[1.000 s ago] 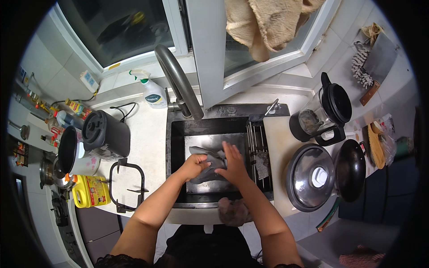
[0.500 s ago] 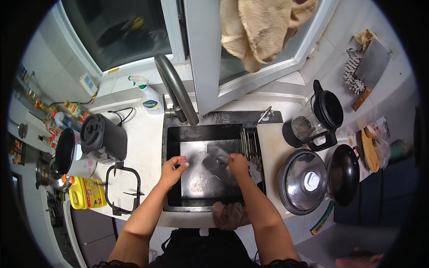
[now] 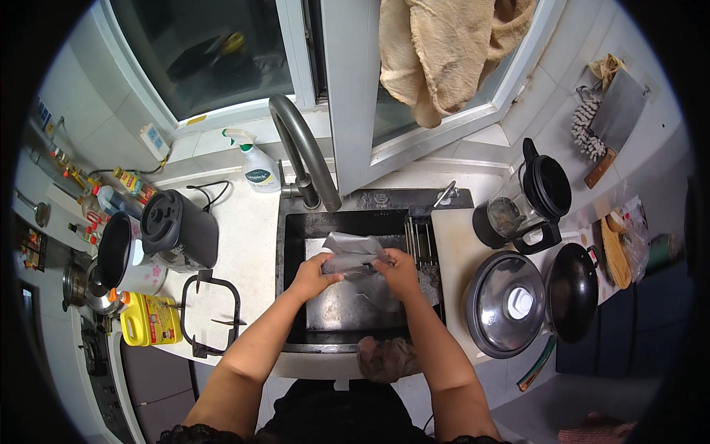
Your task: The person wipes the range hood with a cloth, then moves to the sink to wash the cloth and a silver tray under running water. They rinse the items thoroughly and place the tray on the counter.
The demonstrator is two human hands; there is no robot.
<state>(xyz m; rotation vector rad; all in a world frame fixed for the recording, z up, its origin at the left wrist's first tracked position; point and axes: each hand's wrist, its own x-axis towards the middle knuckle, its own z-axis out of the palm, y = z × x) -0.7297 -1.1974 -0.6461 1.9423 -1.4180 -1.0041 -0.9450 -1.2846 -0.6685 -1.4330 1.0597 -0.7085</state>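
Over the sink (image 3: 290,325), my two hands hold a thin, see-through grey plastic bag (image 3: 353,244) between them. My left hand (image 3: 314,274) pinches its left side with thumb and fingers. Its right side is gripped by my right hand (image 3: 398,272), where a small dark spot shows near the fingertips. Part of the bag hangs below the right fingers above the sink floor; whether it touches is hard to see. A crumpled, pinkish-brown bag (image 3: 388,358) lies over the sink's front edge, beside my right forearm.
A grey faucet (image 3: 305,152) arches over the sink, with a spray bottle (image 3: 259,164) to its left. Right of the sink stand a blender jug (image 3: 510,211), a large lid (image 3: 505,303) and a black pan (image 3: 573,292). Leftward are a black pan support (image 3: 237,300) and a yellow jug (image 3: 151,320).
My left hand has moved right and taken hold of the bag's left side. The bag, hanging from my right hand before, is now stretched between both hands. The view has shifted slightly.
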